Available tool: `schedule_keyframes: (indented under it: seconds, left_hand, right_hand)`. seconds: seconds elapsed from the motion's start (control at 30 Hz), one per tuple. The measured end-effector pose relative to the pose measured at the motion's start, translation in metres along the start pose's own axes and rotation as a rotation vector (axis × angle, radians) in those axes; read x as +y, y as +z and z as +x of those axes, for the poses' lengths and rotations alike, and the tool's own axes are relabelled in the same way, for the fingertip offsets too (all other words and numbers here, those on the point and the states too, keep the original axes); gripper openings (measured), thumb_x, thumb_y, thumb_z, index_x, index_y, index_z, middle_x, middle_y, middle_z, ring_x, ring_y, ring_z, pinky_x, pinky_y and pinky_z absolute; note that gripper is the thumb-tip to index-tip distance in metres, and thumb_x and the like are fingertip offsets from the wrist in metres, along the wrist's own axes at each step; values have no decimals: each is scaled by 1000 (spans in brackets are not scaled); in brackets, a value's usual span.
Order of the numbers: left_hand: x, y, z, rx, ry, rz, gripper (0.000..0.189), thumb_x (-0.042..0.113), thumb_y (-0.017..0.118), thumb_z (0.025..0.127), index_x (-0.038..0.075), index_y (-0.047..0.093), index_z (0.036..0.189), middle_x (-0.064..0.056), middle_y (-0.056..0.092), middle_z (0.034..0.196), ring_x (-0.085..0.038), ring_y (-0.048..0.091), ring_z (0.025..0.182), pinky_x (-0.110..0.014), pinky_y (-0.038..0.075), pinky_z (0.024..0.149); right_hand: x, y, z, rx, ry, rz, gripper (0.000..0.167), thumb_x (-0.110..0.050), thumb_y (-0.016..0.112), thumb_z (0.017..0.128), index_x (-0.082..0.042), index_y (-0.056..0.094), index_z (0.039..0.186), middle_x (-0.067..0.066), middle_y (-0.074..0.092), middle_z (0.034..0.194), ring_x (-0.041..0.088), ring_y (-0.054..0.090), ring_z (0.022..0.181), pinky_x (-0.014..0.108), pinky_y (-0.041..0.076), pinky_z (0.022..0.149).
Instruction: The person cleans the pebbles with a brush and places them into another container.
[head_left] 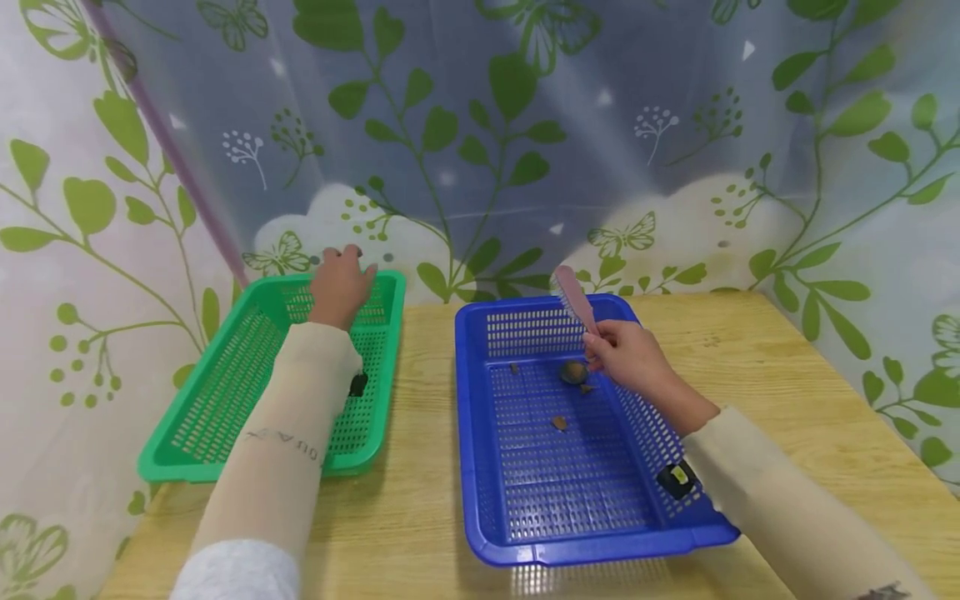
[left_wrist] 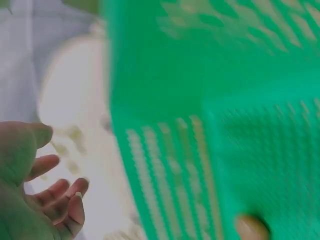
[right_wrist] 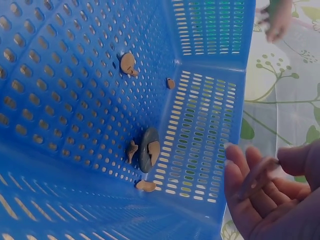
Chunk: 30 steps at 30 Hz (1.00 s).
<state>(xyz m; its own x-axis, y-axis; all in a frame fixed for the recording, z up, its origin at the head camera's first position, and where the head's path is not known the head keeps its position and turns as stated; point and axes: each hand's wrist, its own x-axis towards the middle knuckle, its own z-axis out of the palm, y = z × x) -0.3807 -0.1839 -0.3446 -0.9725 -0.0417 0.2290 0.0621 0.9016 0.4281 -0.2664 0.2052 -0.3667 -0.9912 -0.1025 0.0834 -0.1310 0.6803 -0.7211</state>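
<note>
My right hand [head_left: 630, 354] pinches the handle of a pink brush [head_left: 573, 296], which has pale bristles or teeth along one side. It is raised over the far right side of the blue basket [head_left: 471, 433]. Inside that basket lie a dark oval stone-like piece [right_wrist: 148, 150] with a tan patch and several small tan pieces, one of them round [right_wrist: 127, 63]. My left hand [head_left: 341, 287] is above the far end of the green basket [head_left: 386, 400], fingers loosely bent with nothing in them. The left wrist view shows a blurred brownish rounded thing [left_wrist: 251, 227] against the green basket; its kind is unclear.
Both baskets stand on a light wooden table [head_left: 427, 500], green at the left and blue right of the middle, with a strip of wood between them. A leaf-patterned curtain [head_left: 465, 150] hangs right behind the table and along both sides.
</note>
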Motion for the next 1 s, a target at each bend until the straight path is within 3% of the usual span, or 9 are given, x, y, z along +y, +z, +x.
schedule_keyframes:
  seconds: [0.17,0.37,0.53,0.77,0.9,1.0]
  left_hand:
    - [51,5,-1,57,92,-107,50,34,50,101,4,44,141,-25,38,139,-41,54,110,-53,47,88]
    - [111,19,-17,78,214,-118,49,37,55,98,10,49,138,-17,46,138,-33,56,111,-48,49,87]
    - [145,34,-27,-29,237,-124,44,33,58,98,14,51,137,-13,50,136,-30,56,113,-45,49,90]
    - [171,60,-37,-243,272,-143,37,28,59,97,11,57,130,-10,61,123,-24,58,111,-40,49,91]
    - [182,76,-43,-297,282,-147,36,28,60,97,11,59,128,-8,63,123,-24,59,110,-39,49,92]
    - [191,89,-48,-334,252,-122,34,30,61,96,14,60,126,-6,64,124,-24,60,108,-40,49,90]
  right_hand:
    - [3,1,1,80,-7,0,30,-21,47,104,4,61,112,17,70,95,28,69,84,33,55,67]
    - [1,-2,1,134,7,54,36,-22,44,105,8,57,122,23,67,103,34,69,91,39,58,73]
    - [1,-3,2,153,9,58,38,-22,45,104,8,56,124,25,67,104,33,70,90,38,58,75]
    - [3,-2,2,153,16,66,38,-22,44,105,8,55,126,25,67,105,34,69,91,43,57,77]
    - [3,-2,4,153,11,66,38,-22,44,105,8,55,126,24,67,105,35,69,91,44,57,77]
    - [1,-2,3,152,5,61,38,-22,43,105,8,55,125,24,67,105,36,69,92,45,57,78]
